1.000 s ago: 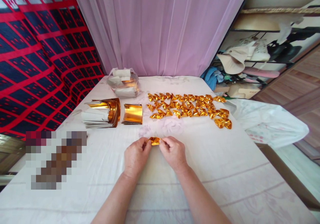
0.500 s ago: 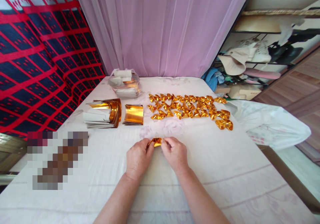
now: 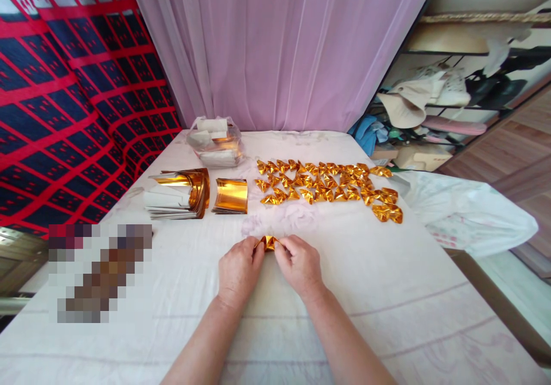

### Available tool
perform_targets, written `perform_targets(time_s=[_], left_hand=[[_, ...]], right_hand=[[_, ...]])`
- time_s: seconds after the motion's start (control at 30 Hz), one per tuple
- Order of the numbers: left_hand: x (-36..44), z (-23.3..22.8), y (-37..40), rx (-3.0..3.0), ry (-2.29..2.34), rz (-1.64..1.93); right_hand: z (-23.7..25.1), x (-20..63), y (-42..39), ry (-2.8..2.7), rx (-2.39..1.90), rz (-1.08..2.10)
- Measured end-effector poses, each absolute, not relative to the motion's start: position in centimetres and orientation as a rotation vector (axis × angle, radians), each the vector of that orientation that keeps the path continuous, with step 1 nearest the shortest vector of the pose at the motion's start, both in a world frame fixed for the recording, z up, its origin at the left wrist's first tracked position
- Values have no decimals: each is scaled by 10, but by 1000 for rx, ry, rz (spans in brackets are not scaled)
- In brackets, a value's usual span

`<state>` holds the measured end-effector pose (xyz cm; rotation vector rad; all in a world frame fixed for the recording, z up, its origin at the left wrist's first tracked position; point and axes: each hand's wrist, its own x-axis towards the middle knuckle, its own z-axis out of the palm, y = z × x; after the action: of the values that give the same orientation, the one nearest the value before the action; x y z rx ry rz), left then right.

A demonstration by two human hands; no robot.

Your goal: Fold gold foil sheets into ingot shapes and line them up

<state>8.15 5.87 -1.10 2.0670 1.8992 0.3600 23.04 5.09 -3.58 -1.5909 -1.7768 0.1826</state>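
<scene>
Between my two hands is a small piece of gold foil paper (image 3: 270,242), folded and creased, pinched at both ends just above the cloth-covered table (image 3: 275,327). My left hand (image 3: 241,265) grips its left end with thumb and fingers. On the right end, my right hand (image 3: 300,263) is closed in the same way. Beyond them lie rows of folded gold foil pieces (image 3: 329,185). A short stack of gold foil sheets (image 3: 231,194) sits left of the rows, and a larger fanned stack of foil sheets (image 3: 178,195) is beside it.
A clear plastic bag of foil sheets (image 3: 215,143) stands at the back left. A pixelated patch (image 3: 101,273) hides something on the near left. At the right edge lies a white plastic bag (image 3: 469,210), with a shelf of shoes and hats (image 3: 443,98) behind.
My hands have drawn slightly closer together, the right one shifting a little left. The foil between them looks shorter and more sharply creased.
</scene>
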Motion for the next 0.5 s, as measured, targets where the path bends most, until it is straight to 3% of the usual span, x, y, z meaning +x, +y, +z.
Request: perform_targets(time_s=[0.5], left_hand=[[80,-13,61,1988,1897,450]], right_hand=[[-35,232,50,-1790,-1596,180]])
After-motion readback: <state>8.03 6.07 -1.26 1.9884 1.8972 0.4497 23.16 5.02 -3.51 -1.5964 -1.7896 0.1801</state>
